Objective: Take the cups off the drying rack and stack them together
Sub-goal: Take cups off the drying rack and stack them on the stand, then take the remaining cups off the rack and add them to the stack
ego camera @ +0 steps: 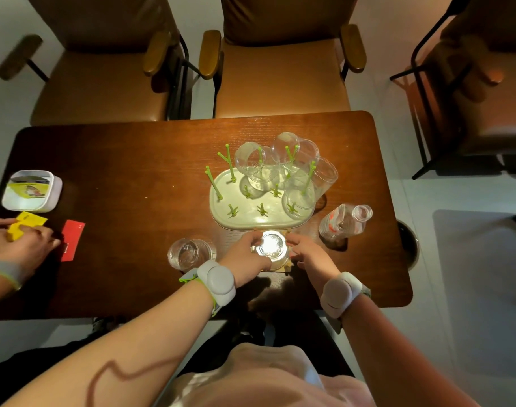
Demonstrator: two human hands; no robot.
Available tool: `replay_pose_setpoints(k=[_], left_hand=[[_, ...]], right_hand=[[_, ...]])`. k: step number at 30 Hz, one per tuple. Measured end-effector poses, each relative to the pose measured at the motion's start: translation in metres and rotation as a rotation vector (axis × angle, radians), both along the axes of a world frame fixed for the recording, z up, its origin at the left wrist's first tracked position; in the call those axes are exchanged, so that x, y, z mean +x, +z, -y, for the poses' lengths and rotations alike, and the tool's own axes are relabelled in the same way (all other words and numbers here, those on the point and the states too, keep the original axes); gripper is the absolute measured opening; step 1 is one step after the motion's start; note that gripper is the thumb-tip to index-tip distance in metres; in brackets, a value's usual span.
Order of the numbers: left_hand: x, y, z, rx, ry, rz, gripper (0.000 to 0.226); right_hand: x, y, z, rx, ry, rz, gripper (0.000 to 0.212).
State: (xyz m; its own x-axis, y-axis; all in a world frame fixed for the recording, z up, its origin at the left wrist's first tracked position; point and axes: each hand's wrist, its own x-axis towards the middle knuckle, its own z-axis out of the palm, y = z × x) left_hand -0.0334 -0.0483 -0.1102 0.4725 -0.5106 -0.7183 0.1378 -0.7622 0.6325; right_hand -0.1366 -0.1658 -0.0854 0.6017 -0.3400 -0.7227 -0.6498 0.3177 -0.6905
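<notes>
Both hands are wrapped around one clear cup (271, 247) at the near edge of the table (133, 171), left hand (245, 254) on its 9 o'clock side and right hand (306, 252) on its 3 o'clock side, fingers curled against the wall. That cup looks like it's sitting upside down on a small wooden thing I can't quite make out. Just at 12 o'clock from it is the rack (259, 198), a pale tray with green pegs, and there's a bunch of clear cups (283, 163) hanging on the pegs along its far and right side, a few overlapping. Another cup (189, 254) stands on the table at 9 o'clock from the left hand, close by. A plastic bottle (343, 221) lies tipped at about 2 o'clock from the right hand. Way over at 9 o'clock someone else's hands (21, 242) are fiddling with yellow cards (23, 226) near a white box (30, 190).
</notes>
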Motion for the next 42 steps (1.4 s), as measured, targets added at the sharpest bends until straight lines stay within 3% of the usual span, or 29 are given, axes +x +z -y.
replay_pose_setpoints(k=[3,8,10,12,16,21,29,37,42], left_hand=[[0.0,0.0,0.001,0.028,-0.054,-0.003,0.097],[0.001,0.004,0.004,0.043,-0.079,-0.002,0.093],[0.003,0.003,0.005,0.052,-0.069,0.023,0.089],[0.006,0.002,0.007,0.048,-0.039,0.055,0.076],[0.019,0.008,0.017,0.022,0.039,0.093,0.051],[0.043,0.027,0.03,0.028,-0.043,0.183,0.034],[0.094,0.056,0.071,0.132,-0.302,0.612,0.019],[0.124,0.033,0.113,0.352,-0.496,1.099,0.06],[0.139,0.008,0.122,0.382,-0.571,1.095,0.078]], right_hand=[[0.0,-0.012,-0.003,-0.071,0.094,0.023,0.066],[-0.001,-0.016,-0.001,0.017,0.022,0.014,0.042],[-0.001,-0.016,0.002,-0.02,0.058,-0.024,0.044],[-0.001,-0.013,0.003,-0.073,0.056,-0.021,0.053],[-0.004,-0.009,0.008,-0.153,-0.057,-0.06,0.028],[-0.006,-0.005,0.015,-0.211,-0.195,-0.114,0.031],[0.002,0.013,0.023,-0.244,-0.247,-0.051,0.026],[-0.001,0.016,0.03,-0.199,-0.248,-0.017,0.027],[-0.006,0.018,0.036,-0.217,-0.228,-0.028,0.026]])
